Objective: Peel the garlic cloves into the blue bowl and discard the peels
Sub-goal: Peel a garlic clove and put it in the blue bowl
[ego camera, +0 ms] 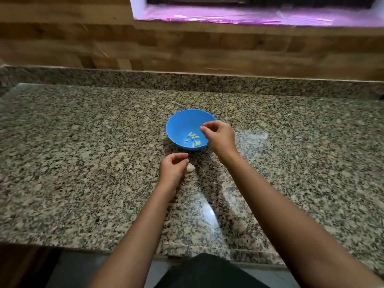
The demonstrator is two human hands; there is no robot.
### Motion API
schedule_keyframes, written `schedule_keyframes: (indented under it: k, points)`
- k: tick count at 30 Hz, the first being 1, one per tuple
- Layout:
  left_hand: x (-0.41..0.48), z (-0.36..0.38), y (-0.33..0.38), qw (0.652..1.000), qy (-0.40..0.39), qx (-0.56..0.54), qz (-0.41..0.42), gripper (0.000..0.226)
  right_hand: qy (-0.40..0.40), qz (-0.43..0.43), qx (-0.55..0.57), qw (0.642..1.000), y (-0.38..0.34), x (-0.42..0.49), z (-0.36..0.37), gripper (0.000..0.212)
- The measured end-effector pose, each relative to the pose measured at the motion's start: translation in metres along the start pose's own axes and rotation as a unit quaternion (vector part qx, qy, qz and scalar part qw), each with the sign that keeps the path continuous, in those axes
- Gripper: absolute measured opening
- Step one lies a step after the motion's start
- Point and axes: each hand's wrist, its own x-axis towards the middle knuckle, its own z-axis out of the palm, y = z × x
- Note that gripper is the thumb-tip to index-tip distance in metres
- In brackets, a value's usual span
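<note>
The blue bowl [182,125] stands mid-counter with several pale peeled garlic cloves [193,139] in its bottom. My right hand [218,137] hovers over the bowl's right rim, thumb and fingertips pinched together, and nothing shows between them. My left hand [172,170] is just in front of the bowl with its fingers curled toward the thumb. A whitish unpeeled garlic piece [190,167] lies on the counter against that hand's right side. Whether the fingers hold it or a peel is hidden.
The speckled granite counter [83,152] spreads wide to both sides of the bowl. A wooden-look wall [187,44] rises behind it, with a window ledge [249,17] above. The counter's front edge [104,245] is close to my body.
</note>
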Motion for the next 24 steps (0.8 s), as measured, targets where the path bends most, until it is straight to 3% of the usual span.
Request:
schedule_keyframes:
  k: [2,5,8,10,13,16,21,24]
  points:
    - [0.004,-0.004,-0.006,0.993,-0.021,0.113,0.033,0.026,-0.001,0.010,0.025,1.000,-0.003,0.006,0.005,0.014]
    - [0.006,-0.004,-0.014,0.945,-0.078,0.306,0.090,0.043,-0.005,0.022,0.059,0.998,0.001,-0.010,0.001,0.015]
    - [0.007,-0.002,-0.016,0.923,-0.075,0.350,0.137,0.036,-0.040,0.035,0.079,0.995,0.016,-0.038,-0.007,0.008]
    - [0.008,-0.003,-0.016,0.940,-0.071,0.310,0.124,0.032,-0.081,0.053,0.050,0.994,0.028,-0.051,-0.010,0.009]
    - [0.005,-0.006,-0.014,0.980,-0.116,0.153,0.058,0.026,-0.119,0.067,-0.033,0.990,0.046,-0.057,-0.012,0.019]
    - [-0.002,-0.009,-0.005,0.986,-0.147,0.073,0.039,0.029,-0.164,0.057,-0.047,0.984,0.048,-0.062,-0.013,0.023]
    - [-0.008,-0.012,0.004,0.983,-0.173,-0.027,0.062,0.029,-0.154,0.068,0.092,0.981,0.041,-0.070,-0.018,0.011]
    - [-0.010,-0.013,0.003,0.976,-0.200,-0.065,0.060,0.024,-0.142,0.100,0.174,0.969,0.038,-0.071,-0.018,0.017]
